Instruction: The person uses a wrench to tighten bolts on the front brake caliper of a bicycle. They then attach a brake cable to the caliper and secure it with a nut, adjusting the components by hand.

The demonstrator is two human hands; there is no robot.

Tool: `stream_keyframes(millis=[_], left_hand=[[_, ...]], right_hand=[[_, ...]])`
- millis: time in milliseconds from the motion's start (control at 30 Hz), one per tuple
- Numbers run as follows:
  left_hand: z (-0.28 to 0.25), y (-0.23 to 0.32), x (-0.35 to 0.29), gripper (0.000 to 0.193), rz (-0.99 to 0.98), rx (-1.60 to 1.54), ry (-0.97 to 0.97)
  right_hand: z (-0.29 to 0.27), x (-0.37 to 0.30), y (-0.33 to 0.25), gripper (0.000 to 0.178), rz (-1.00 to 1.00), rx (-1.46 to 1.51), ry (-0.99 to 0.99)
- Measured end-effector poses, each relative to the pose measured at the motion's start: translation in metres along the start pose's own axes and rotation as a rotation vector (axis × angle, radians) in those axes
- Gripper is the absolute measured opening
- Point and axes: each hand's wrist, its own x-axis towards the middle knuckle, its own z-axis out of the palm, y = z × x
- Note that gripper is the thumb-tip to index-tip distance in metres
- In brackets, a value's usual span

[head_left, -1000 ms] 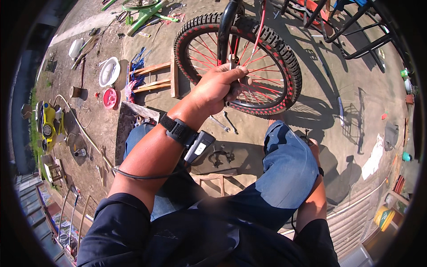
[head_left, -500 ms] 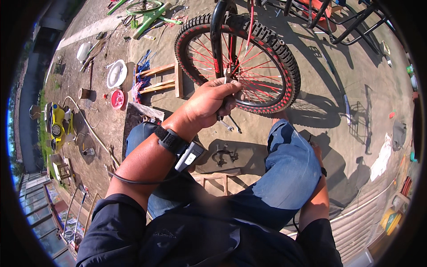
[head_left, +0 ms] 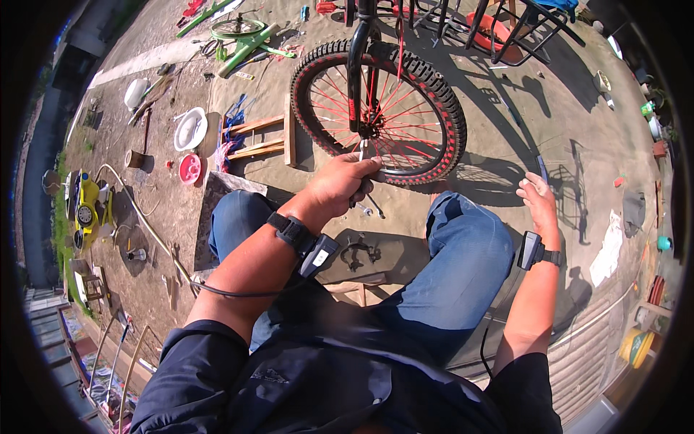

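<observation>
My left hand point(head_left: 341, 182) is closed around a slim metal wrench point(head_left: 363, 147), whose silver end sticks up between thumb and fingers, just below the wheel hub point(head_left: 370, 124). Most of its length is hidden in my palm. The hub belongs to a bicycle front wheel point(head_left: 454, 123) with a black knobby tyre and red spokes, held in a black fork point(head_left: 354, 79). My right hand point(head_left: 538, 197) is raised to the right of my knee, its fingers apart and nothing in it. Below my left hand, more hand tools point(head_left: 370, 208) lie on the ground.
A wooden frame point(head_left: 289, 134) stands left of the wheel. Farther left are a white basin point(head_left: 191, 129), a pink bowl point(head_left: 190, 168) and a yellow toy car point(head_left: 88, 202). A dark metal part point(head_left: 359, 249) lies between my legs. Black racks point(head_left: 499, 32) are at the upper right.
My right hand has risen from beside my right knee out to the right. My left hand has dropped slightly away from the hub, still gripping the wrench.
</observation>
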Motion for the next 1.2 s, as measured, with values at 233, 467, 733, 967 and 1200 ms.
stream_keyframes(millis=[233,467,733,967,1200], left_hand=[[-0.038,-0.003,-0.037,0.019,0.166,0.788,-0.036],[-0.063,0.012,-0.042,0.023,0.365,1.326,-0.158],[-0.090,0.007,-0.010,0.027,0.312,1.062,-0.113],[-0.102,0.011,-0.008,0.026,0.237,0.897,-0.182],[-0.101,0.015,-0.009,0.023,0.294,0.798,-0.152]], right_hand=[[0.022,-0.042,-0.107,0.057,-0.258,-0.048,-0.165],[0.101,-0.035,-0.168,0.045,-0.415,-0.196,-0.407],[0.166,0.048,-0.165,0.043,-0.532,-0.232,-0.029],[0.189,0.077,-0.176,0.032,-0.554,-0.416,0.134],[0.191,0.084,-0.172,0.022,-0.513,-0.468,0.178]])
